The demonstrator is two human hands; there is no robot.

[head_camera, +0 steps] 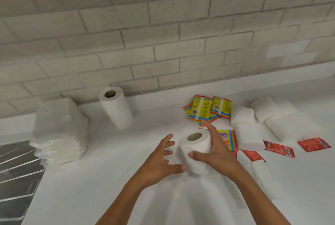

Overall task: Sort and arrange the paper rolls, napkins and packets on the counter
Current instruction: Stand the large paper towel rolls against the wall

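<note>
The right hand [215, 154] wraps thumb and fingers round a small paper roll [196, 150] standing upright mid-tabletop [108, 188], its grip holding the roll; the left hand [161, 159] is just beside the roll, fingers spread wide, holding nothing. Behind stand a taller roll [117, 108] and a napkin stack [58, 130]; yellow packets [208, 109] lie right

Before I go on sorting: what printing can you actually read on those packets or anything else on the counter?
Nothing reads in full.
"...des": tail of a red brand word on the yellow packet behind the right hand; a guess.
Banded yellow packets: barcodes and fine print, too small.
Red sachets: barcode and print, blurred.
Paper rolls, wrapped napkin stack: no print visible.
</note>
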